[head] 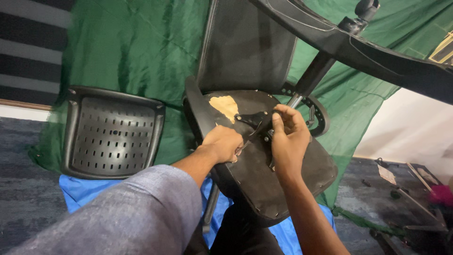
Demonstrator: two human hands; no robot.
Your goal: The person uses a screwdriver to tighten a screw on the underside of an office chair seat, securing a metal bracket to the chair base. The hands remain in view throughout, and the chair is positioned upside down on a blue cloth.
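Nearest me, my grey sleeve (137,208) leads to my left hand (224,142), fingers curled closed against the upturned black seat underside (264,184), while my right hand (289,137) pinches the black mounting bracket (252,120) at its centre.

There are no boxes, packs, labels, signs or screens to see here.
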